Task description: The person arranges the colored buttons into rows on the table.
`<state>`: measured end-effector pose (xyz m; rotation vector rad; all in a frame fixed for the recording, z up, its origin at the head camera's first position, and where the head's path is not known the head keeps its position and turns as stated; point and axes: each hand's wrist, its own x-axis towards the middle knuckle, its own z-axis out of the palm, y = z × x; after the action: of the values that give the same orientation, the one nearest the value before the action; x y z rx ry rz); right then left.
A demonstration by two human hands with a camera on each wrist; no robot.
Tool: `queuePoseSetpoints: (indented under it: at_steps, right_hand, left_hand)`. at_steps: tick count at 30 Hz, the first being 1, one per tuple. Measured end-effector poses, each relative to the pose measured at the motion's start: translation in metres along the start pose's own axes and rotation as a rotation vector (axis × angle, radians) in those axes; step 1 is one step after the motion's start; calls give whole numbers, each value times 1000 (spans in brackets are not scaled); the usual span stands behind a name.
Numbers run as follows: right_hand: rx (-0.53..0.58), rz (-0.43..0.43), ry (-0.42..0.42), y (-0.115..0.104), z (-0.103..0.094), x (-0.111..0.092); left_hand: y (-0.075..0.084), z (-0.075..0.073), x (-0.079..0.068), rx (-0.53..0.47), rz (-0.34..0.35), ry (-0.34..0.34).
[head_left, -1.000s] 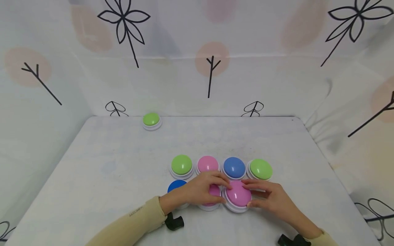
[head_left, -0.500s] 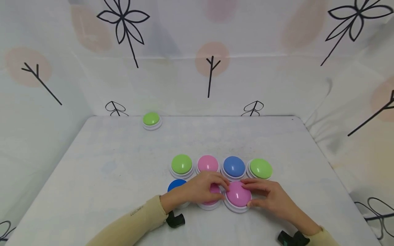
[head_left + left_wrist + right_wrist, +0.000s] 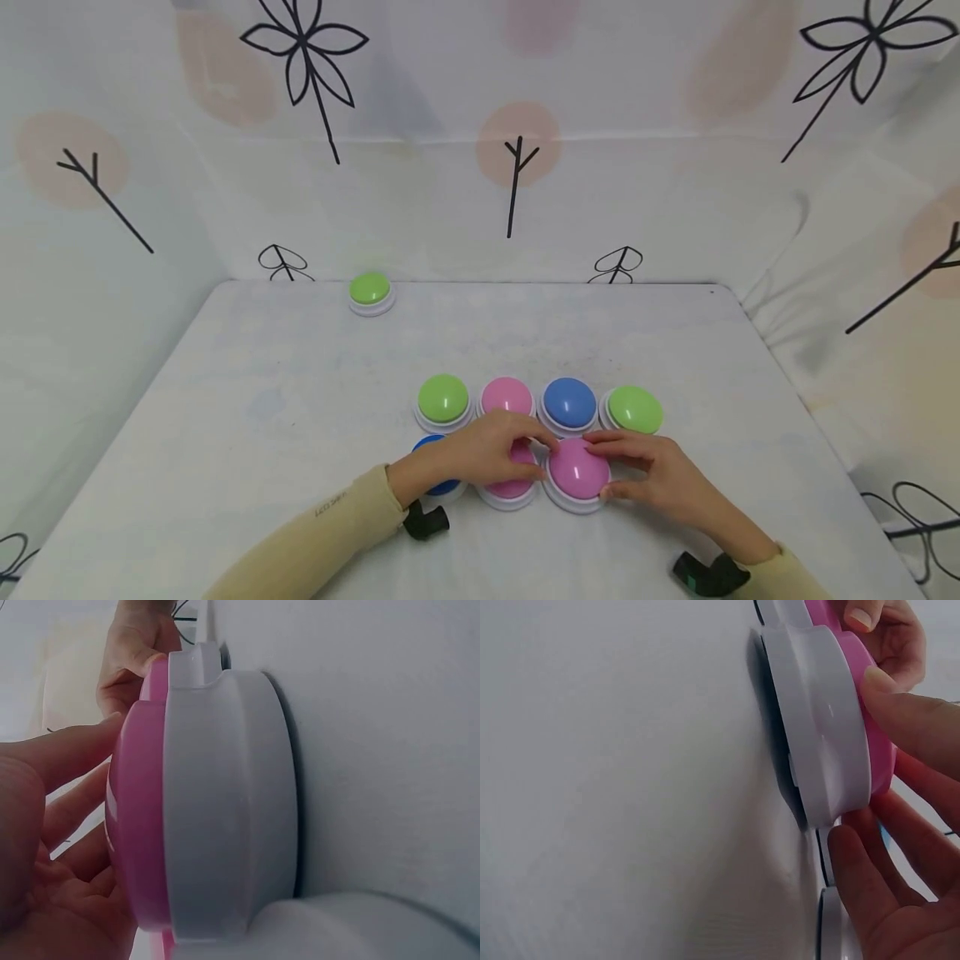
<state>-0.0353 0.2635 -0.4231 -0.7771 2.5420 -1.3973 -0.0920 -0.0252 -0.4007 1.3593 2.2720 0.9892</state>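
Note:
A pink push button (image 3: 577, 468) with a white base stands in the front row. My right hand (image 3: 660, 479) grips its right side. The right wrist view shows the thumb (image 3: 896, 705) on the pink dome and fingers around the white rim. From the left, my left hand (image 3: 491, 446) has bent fingers and thumb at the same button's left edge. The left hand reaches over a second pink push button (image 3: 510, 490), partly hiding it. That button's white base (image 3: 217, 802) fills the middle of the left wrist view. A blue push button (image 3: 446, 487) sits under the left forearm, mostly covered.
Behind stands a row of green (image 3: 442, 398), pink (image 3: 506, 394), blue (image 3: 570, 402) and green push buttons (image 3: 635, 409). Another green push button (image 3: 370, 288) is at the far edge of the white table (image 3: 300, 358). Patterned cloth walls (image 3: 420, 192) surround the table.
The hands and the pink button between them sit almost where they were. The whole scene shifts only slightly in the view; the left forearm is a little higher in the picture.

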Motion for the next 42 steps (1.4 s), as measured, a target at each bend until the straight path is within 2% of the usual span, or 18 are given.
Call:
queuePoseSetpoints:
  at_steps: [6, 12, 20, 27, 35, 42]
  right_hand:
    - [5, -21, -6, 1, -1, 4]
    - [-2, -2, 18, -1, -2, 7]
    - [-54, 11, 40, -8, 1, 12]
    - [-92, 12, 43, -9, -2, 19]
    - [-60, -65, -39, -21, -5, 46]
    - [-55, -111, -72, -34, -3, 76]
  left_hand:
    - [-1, 0, 0, -11, -18, -7]
    - [-3, -2, -1, -20, -28, -14]
    - [-5, -8, -7, -28, -22, -34]
    - [-8, -17, -14, -79, -38, -29]
    - [-10, -33, -26, -134, -67, -12]
    - [-17, -46, -39, -108, -70, 31]
